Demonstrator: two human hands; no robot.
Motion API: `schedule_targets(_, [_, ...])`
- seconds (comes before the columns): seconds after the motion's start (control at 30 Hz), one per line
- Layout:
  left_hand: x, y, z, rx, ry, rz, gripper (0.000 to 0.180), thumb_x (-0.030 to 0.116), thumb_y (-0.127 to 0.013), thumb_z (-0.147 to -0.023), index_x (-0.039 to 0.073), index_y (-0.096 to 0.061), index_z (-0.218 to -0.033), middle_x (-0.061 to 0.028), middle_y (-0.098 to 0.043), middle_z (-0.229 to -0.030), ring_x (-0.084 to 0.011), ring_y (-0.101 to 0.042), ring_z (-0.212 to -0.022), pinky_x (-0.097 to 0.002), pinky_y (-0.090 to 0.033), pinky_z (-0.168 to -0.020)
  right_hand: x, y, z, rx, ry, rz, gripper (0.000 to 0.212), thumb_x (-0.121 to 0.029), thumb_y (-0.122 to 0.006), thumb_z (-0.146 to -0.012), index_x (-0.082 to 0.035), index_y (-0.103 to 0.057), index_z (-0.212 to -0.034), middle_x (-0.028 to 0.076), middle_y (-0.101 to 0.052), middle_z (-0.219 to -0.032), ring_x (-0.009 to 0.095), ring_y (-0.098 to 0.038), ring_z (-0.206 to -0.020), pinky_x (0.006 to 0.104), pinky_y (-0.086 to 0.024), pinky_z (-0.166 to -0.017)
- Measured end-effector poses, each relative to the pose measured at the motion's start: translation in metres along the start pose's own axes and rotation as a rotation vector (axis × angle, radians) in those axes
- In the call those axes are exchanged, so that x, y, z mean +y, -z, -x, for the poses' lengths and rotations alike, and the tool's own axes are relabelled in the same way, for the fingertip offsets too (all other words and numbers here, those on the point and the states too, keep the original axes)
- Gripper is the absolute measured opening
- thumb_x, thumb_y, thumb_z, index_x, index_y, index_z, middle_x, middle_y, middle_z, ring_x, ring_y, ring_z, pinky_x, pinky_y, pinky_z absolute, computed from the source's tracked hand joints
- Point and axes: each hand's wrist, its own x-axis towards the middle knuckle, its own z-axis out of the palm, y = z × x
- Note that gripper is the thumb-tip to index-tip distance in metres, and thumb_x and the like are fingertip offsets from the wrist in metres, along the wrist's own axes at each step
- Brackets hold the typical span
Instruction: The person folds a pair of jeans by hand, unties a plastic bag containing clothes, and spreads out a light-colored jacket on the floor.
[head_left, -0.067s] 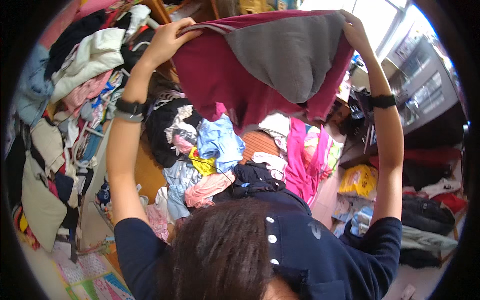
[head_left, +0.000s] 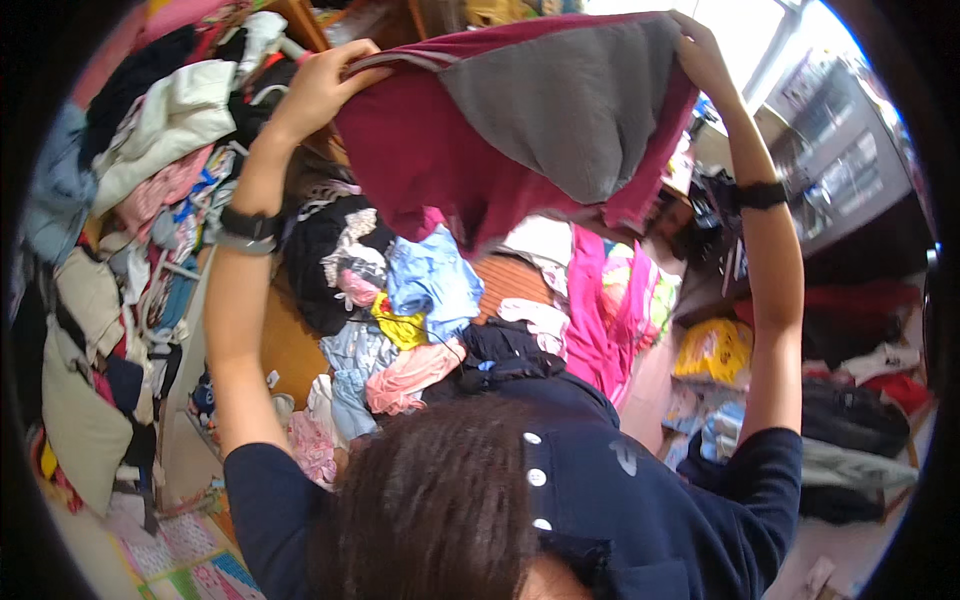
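A maroon garment with a large grey panel point(head_left: 570, 105) is stretched out in the air in front of me; its exact kind is not clear. My left hand point(head_left: 325, 88) pinches its upper left corner, beside some pale stripes on the edge. At the upper right corner my right hand point(head_left: 704, 62) grips the cloth, its fingertips partly hidden. The lower edge hangs loose and uneven. Below it lies a light blue garment point(head_left: 435, 282), with a bright pink garment with pale stripes point(head_left: 597, 325) to the right.
Clothes are heaped at the left, among them a white garment point(head_left: 180, 120). Below the raised cloth lie a peach garment point(head_left: 415, 375) and a black one point(head_left: 510, 345). A yellow bag point(head_left: 713, 352) sits at the right, near a dark glass-doored cabinet point(head_left: 850, 170).
The raised garment and both my hands appear slightly further left and higher in view. The surroundings shift slightly left too. Both hands keep their hold.
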Motion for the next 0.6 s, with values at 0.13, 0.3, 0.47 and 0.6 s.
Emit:
schedule_targets(0.13, [0.026, -0.016, 0.034, -0.084, 0.205, 0.087, 0.018, 0.020, -0.065, -0.096, 0.004, -0.059, -0.102, -0.0033, -0.061, -0.080, -0.0090, -0.058, -0.078, -0.0270, -0.047, -0.073, -0.073, -0.019, 0.027, 0.006, -0.193, -0.209, 0.043, -0.007, -0.050, -0.089, -0.006, -0.060, -0.131, 0.016, -0.067, -0.116, 0.024, -0.063, -0.101, 0.0355, -0.049, -0.093])
schedule_targets(0.3, [0.013, -0.083, 0.026, -0.123, 0.188, 0.547, 0.010, 0.010, -0.055, -0.099, 0.002, -0.057, -0.104, -0.0011, -0.063, -0.093, -0.0062, -0.058, -0.091, -0.0233, -0.046, -0.083, -0.140, -0.032, 0.065, -0.203, -0.234, -0.527, 0.033, -0.008, -0.051, -0.092, -0.002, -0.063, -0.123, 0.012, -0.068, -0.103, 0.019, -0.064, -0.086, 0.0273, -0.053, -0.078])
schedule_targets(0.47, [0.078, -0.198, 0.021, -0.102, 0.243, 0.931, 0.016, 0.008, -0.063, -0.094, 0.003, -0.060, -0.109, -0.0019, -0.067, -0.089, -0.0086, -0.063, -0.078, -0.0247, -0.051, -0.068, -0.166, -0.096, 0.155, -0.361, -0.114, -0.366, 0.049, -0.015, -0.074, -0.077, -0.004, -0.061, -0.123, 0.013, -0.065, -0.105, 0.024, -0.063, -0.097, 0.0354, -0.050, -0.085])
schedule_targets(0.6, [0.130, -0.228, 0.047, -0.368, 0.264, 0.894, 0.029, 0.005, -0.062, -0.091, 0.001, -0.061, -0.120, -0.0072, -0.070, -0.110, -0.0130, -0.066, -0.103, -0.0301, -0.052, -0.088, -0.131, -0.120, 0.234, -0.282, -0.228, -0.172, 0.040, -0.011, -0.077, -0.072, -0.003, -0.063, -0.109, 0.014, -0.064, -0.099, 0.032, -0.065, -0.095, 0.0368, -0.051, -0.083])
